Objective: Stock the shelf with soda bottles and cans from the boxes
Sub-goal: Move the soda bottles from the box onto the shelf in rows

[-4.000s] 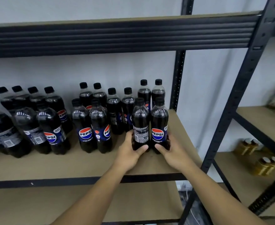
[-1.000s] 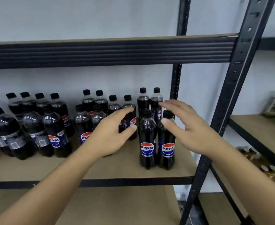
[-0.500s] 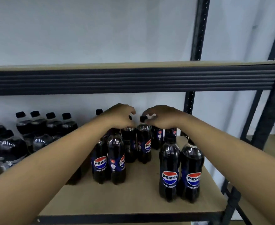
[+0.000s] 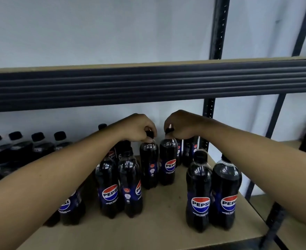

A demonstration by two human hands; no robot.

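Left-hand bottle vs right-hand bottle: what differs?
The left-hand bottle shows small icons on its label; the right-hand bottle shows the Pepsi logo. The left-hand bottle stands slightly nearer the shelf front than the right-hand bottle. Both are upright, dark, gripped at the cap by the left hand and right hand.

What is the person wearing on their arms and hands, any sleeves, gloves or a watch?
Nothing worn shows. The left arm and right arm are bare to the frame edge, no sleeves. The left hand and right hand have no gloves; neither wrist carries a watch or band.
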